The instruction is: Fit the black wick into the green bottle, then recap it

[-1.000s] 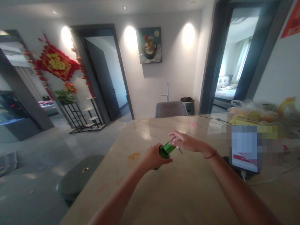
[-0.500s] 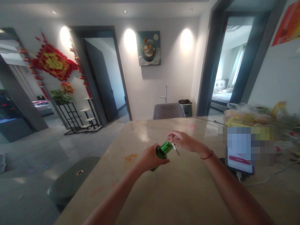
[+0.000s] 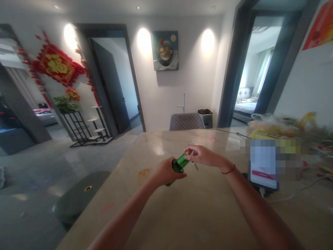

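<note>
Over the table (image 3: 156, 215), my left hand (image 3: 166, 172) is wrapped round a green bottle-like thing (image 3: 177, 166). It is held tilted, with a dark rounded part in the palm and a brighter, see-through green part towards the right. My right hand (image 3: 201, 155) has bent fingers at the upper right end of that brighter part. A thin stick (image 3: 196, 166) with a dark tip shows below the right fingers, and they seem to pinch it. The fingertips and the bottle-like thing's far end partly hide each other.
To the right stand a lit phone (image 3: 264, 173) on a charging cable and a pile of plastic bags (image 3: 273, 123). A quilted grey chair (image 3: 186, 121) is at the far edge. One green stool (image 3: 80, 194) stands at the left.
My right fingers have shifted slightly left and closed over the end of the green bottle-like thing. Less of the thin stick shows. My left hand keeps its hold.
</note>
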A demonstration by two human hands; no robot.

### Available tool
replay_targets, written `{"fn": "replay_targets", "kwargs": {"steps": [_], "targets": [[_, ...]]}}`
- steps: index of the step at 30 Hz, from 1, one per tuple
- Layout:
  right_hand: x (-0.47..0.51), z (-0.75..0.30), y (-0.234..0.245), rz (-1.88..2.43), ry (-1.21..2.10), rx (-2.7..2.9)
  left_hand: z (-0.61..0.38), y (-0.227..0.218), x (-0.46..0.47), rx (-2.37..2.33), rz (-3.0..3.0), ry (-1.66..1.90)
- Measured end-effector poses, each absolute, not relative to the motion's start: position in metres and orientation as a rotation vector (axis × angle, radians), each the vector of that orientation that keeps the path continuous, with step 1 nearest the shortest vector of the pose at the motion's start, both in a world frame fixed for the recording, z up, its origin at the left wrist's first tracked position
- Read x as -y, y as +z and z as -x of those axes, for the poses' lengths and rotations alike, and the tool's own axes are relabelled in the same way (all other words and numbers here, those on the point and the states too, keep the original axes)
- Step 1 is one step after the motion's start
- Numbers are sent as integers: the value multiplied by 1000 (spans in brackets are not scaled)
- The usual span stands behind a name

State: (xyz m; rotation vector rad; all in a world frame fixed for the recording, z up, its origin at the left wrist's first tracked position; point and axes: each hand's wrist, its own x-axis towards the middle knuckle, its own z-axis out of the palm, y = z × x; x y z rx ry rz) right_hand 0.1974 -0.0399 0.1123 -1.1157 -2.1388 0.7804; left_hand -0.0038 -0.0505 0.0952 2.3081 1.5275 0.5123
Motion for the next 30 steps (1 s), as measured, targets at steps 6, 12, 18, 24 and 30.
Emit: {"fn": "replay_targets", "kwargs": {"steps": [6,12,18,24,30], "targets": [[40,-195,109,1160,800,2084,5,97,49,-1521,-2331,543],[43,-190,110,1152,815,2057,5,94,48,-1527,-2352,508],[46,-187,112,1177,931,2027,6,93,47,-1522,-2350,530],[43,-186,110,1117,765,2085,5,96,48,-1526,-2341,517],[44,-191,111,1203,863,2079,6,97,48,-1528,-2333,541]]}}
